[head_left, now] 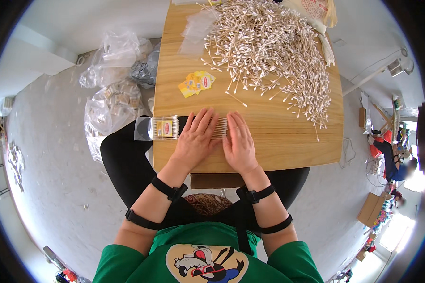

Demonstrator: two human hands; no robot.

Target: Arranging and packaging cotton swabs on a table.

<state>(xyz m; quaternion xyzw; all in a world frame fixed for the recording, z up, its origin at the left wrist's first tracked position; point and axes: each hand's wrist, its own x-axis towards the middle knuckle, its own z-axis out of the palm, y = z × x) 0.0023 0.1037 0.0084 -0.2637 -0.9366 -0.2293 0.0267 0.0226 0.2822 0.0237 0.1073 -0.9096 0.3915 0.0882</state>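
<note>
While left hand (194, 139) and right hand (238, 141) press flat (fingers spread) on cotton swab row (220, 127), swab middle hidden.

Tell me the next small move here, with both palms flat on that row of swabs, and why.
Probably slide the flattened row of cotton swabs leftward into the clear bag. Left hand and right hand press it flat on the table, and the bag's mouth seems to face them, part filled.
</note>
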